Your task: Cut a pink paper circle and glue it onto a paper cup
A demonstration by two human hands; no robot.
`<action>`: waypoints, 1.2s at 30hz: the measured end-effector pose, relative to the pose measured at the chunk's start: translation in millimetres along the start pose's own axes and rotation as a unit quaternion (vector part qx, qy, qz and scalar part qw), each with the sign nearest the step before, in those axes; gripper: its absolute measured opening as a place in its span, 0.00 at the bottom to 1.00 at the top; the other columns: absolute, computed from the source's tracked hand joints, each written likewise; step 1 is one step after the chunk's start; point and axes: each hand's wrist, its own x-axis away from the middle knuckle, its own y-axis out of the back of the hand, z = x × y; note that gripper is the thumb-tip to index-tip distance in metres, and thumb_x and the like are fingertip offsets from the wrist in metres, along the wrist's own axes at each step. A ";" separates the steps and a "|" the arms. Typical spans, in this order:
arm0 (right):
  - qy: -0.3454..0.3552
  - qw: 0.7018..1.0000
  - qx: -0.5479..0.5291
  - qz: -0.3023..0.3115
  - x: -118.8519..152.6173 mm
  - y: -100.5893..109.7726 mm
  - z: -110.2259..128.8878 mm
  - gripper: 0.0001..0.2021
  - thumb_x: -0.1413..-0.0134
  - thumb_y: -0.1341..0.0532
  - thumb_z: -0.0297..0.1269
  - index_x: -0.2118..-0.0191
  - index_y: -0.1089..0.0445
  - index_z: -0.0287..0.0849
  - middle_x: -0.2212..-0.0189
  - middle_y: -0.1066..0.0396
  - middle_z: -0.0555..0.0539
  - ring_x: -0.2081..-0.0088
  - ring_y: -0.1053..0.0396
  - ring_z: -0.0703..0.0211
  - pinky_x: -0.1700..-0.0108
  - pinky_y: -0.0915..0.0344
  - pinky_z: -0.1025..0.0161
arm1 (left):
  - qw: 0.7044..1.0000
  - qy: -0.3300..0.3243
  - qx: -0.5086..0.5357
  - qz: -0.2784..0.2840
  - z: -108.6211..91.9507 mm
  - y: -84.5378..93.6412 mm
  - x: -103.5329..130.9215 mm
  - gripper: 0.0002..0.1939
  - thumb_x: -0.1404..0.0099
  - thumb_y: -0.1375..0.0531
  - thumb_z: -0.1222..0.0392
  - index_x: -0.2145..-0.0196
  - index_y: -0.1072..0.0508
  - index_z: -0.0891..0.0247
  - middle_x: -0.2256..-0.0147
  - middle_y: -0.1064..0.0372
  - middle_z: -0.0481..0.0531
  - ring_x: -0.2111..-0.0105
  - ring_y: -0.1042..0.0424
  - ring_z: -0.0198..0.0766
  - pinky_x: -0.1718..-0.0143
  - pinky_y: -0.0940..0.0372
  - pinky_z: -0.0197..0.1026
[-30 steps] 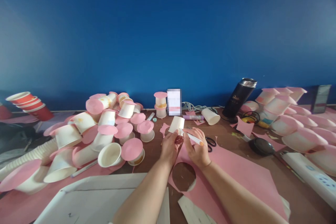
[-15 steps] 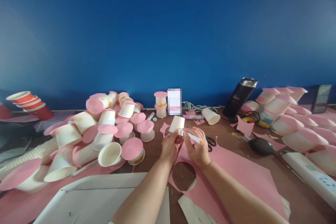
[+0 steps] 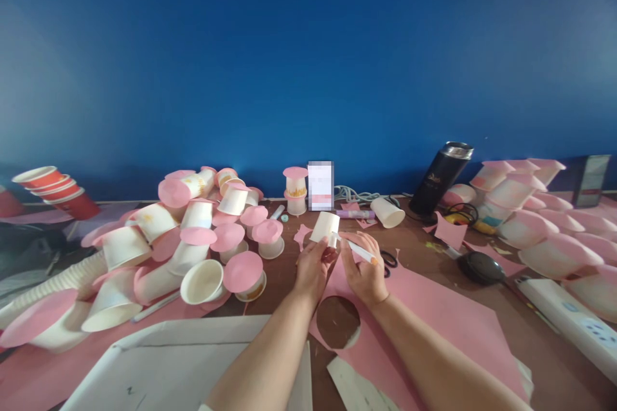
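My left hand (image 3: 314, 263) is closed around the lower part of a white paper cup (image 3: 325, 227), which is tilted at the middle of the table. In my right hand (image 3: 364, 270) is a white pen-like tool (image 3: 359, 250) with an orange end, its tip close to a small white piece at the cup's lower edge. Pink paper (image 3: 434, 314) with a round hole lies beneath my hands and forearms. Black-handled scissors (image 3: 388, 261) rest just right of my right hand, partly hidden by it.
Many cups with pink discs, one of them marked by its disc (image 3: 243, 273), crowd the left. A phone (image 3: 321, 186) stands at the wall. Rightward are a white cup (image 3: 387, 213), black bottle (image 3: 439, 180), power strip (image 3: 569, 318) and more pink-topped cups.
The tool in my right hand has shifted slightly right, and its tip is a little farther from my left fingers. More of the small white piece shows. The cup has hardly moved.
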 end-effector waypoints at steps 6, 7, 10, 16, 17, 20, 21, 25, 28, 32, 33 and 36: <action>0.014 1.000 -0.003 0.012 0.6 0.5 0.9 0.09 0.42 0.43 0.28 0.56 0.33 0.45 0.63 0.24 0.46 0.61 0.27 0.53 0.48 0.37 0.48 | 1.000 -0.006 0.010 -0.004 -0.3 -1.9 0.0 0.13 0.55 0.30 0.61 0.76 0.31 0.67 0.80 0.32 0.46 0.78 0.32 0.29 0.70 0.38 0.34; 0.014 1.000 -0.003 0.012 0.8 0.2 0.8 0.09 0.42 0.43 0.28 0.56 0.33 0.45 0.63 0.24 0.46 0.61 0.27 0.53 0.48 0.37 0.48 | 1.000 -0.007 0.010 -0.004 -0.3 -2.1 0.1 0.14 0.55 0.30 0.61 0.77 0.31 0.67 0.80 0.32 0.46 0.78 0.32 0.28 0.70 0.38 0.33; 0.016 1.000 -0.005 0.017 1.1 -0.4 0.5 0.09 0.42 0.43 0.28 0.56 0.33 0.44 0.63 0.24 0.46 0.61 0.27 0.53 0.48 0.38 0.48 | 1.000 -0.009 0.010 -0.002 -0.4 -2.3 0.3 0.14 0.55 0.29 0.61 0.77 0.31 0.67 0.80 0.32 0.46 0.77 0.32 0.28 0.70 0.38 0.34; 0.010 1.000 0.001 0.019 0.9 -0.6 -0.5 0.08 0.41 0.43 0.28 0.56 0.33 0.43 0.63 0.24 0.46 0.60 0.27 0.54 0.47 0.38 0.49 | 1.000 0.002 0.011 -0.007 -0.2 -0.9 0.2 0.15 0.56 0.29 0.60 0.77 0.32 0.67 0.80 0.32 0.46 0.77 0.32 0.29 0.69 0.37 0.34; 0.007 1.000 0.004 0.018 0.8 -0.7 -0.6 0.08 0.41 0.43 0.28 0.56 0.33 0.44 0.63 0.24 0.46 0.60 0.27 0.54 0.47 0.38 0.49 | 1.000 0.002 0.011 -0.007 0.0 -0.6 0.0 0.15 0.56 0.29 0.60 0.77 0.32 0.67 0.80 0.32 0.46 0.77 0.32 0.29 0.69 0.37 0.34; -0.001 1.000 0.009 0.015 0.6 -0.9 -1.0 0.08 0.42 0.43 0.28 0.57 0.33 0.44 0.63 0.24 0.46 0.60 0.27 0.54 0.47 0.39 0.49 | 1.000 0.002 0.010 -0.005 0.8 0.4 -1.3 0.15 0.56 0.29 0.60 0.77 0.32 0.67 0.80 0.31 0.47 0.78 0.32 0.30 0.69 0.37 0.35; -0.003 1.000 0.010 0.016 0.5 -1.0 -1.0 0.08 0.42 0.43 0.28 0.57 0.32 0.44 0.63 0.24 0.46 0.60 0.27 0.54 0.47 0.39 0.49 | 1.000 0.002 0.009 -0.004 1.1 0.6 -1.8 0.16 0.56 0.29 0.60 0.77 0.32 0.67 0.80 0.31 0.47 0.78 0.32 0.30 0.70 0.37 0.35; -0.013 1.000 0.011 0.009 0.0 -0.6 -0.5 0.07 0.41 0.43 0.29 0.57 0.32 0.44 0.63 0.24 0.46 0.60 0.27 0.54 0.47 0.39 0.48 | 1.000 0.003 0.004 -0.006 1.4 0.8 -2.3 0.14 0.56 0.29 0.60 0.77 0.31 0.67 0.80 0.32 0.46 0.77 0.32 0.30 0.69 0.37 0.35; -0.007 1.000 0.002 0.001 -0.4 0.9 1.0 0.08 0.41 0.44 0.29 0.57 0.32 0.43 0.64 0.24 0.46 0.61 0.27 0.54 0.46 0.40 0.47 | 1.000 -0.001 0.003 -0.002 0.8 0.1 -1.1 0.13 0.55 0.30 0.60 0.77 0.31 0.66 0.80 0.32 0.46 0.77 0.32 0.29 0.70 0.37 0.34; 0.008 1.000 -0.010 0.025 -0.8 2.8 3.0 0.09 0.41 0.43 0.27 0.56 0.33 0.44 0.63 0.24 0.46 0.61 0.26 0.55 0.46 0.40 0.49 | 1.000 -0.007 0.016 -0.009 -0.3 -1.7 -0.2 0.14 0.56 0.30 0.62 0.77 0.32 0.67 0.81 0.32 0.46 0.78 0.33 0.28 0.71 0.37 0.33; 0.008 1.000 -0.009 0.028 -0.7 2.8 3.2 0.09 0.41 0.43 0.27 0.56 0.33 0.44 0.63 0.24 0.47 0.61 0.26 0.55 0.46 0.40 0.49 | 1.000 -0.007 0.019 -0.011 -0.5 -2.1 -0.2 0.14 0.56 0.30 0.62 0.77 0.32 0.67 0.81 0.32 0.46 0.78 0.32 0.28 0.72 0.37 0.33; 0.005 1.000 -0.007 0.028 0.2 1.8 2.9 0.08 0.41 0.43 0.28 0.57 0.33 0.44 0.63 0.24 0.47 0.61 0.26 0.55 0.45 0.41 0.49 | 1.000 -0.008 0.022 -0.012 -0.9 -3.0 -0.6 0.13 0.57 0.30 0.62 0.77 0.32 0.67 0.81 0.32 0.45 0.79 0.32 0.28 0.72 0.38 0.33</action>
